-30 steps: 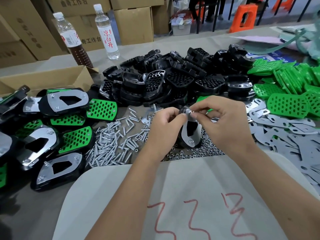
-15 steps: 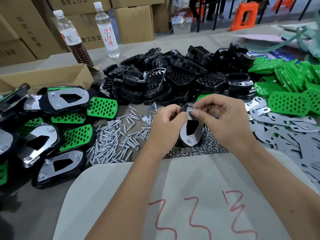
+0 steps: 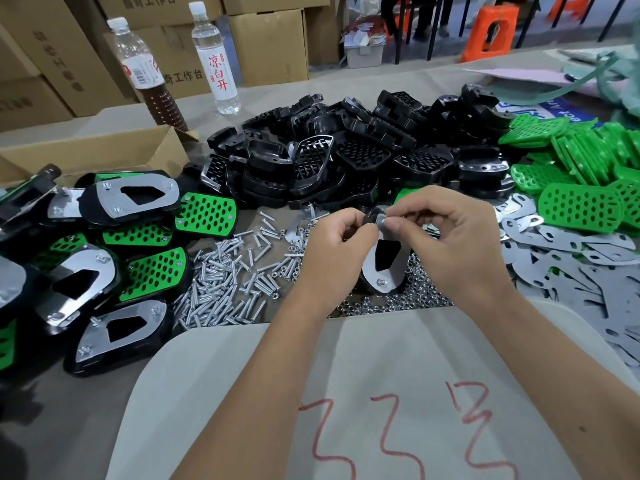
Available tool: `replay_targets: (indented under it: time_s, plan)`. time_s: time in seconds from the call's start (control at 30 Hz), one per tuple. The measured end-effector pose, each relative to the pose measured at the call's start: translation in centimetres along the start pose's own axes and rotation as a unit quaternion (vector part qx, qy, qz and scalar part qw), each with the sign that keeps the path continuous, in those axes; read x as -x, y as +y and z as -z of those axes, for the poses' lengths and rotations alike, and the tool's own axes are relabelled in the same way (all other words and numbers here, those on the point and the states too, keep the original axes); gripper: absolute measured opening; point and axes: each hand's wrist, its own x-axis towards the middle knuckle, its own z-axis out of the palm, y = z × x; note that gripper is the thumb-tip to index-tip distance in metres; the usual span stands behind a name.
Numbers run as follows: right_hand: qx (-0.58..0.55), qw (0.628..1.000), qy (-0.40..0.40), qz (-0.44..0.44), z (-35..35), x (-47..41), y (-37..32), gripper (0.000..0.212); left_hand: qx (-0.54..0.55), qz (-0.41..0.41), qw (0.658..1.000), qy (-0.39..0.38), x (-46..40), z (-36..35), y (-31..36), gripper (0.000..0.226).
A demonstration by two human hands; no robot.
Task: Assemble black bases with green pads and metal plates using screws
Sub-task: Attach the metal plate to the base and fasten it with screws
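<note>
Your left hand (image 3: 337, 251) grips the half-built base with its metal plate (image 3: 389, 261), held above the loose nuts (image 3: 398, 301). Your right hand (image 3: 450, 237) pinches at the plate's top corner, seemingly fastening there. The bottom nut is on; next, finish this corner. Screws (image 3: 228, 282) lie just left.

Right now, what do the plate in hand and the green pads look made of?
Plate: apparently sheet metal, thin, flat, bright silver with glare. Green pads: likely moulded plastic or rubber, matte, evenly coloured, regular oval holes; which one, I cannot tell.
</note>
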Motion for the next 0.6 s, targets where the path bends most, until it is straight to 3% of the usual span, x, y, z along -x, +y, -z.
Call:
replay_targets:
  time_s: [0.37,0.6]
  plan:
    - [0.027,0.999,-0.028,0.01,-0.08,-0.22,0.32,0.021,-0.009,-0.002,1.0,-0.003,0.09,0.04,0.0,0.024]
    - [-0.096,0.993,-0.025,-0.061,0.35,-0.42,0.78,0.025,-0.018,-0.01,1.0,-0.017,0.12,0.23,-0.25,0.038]
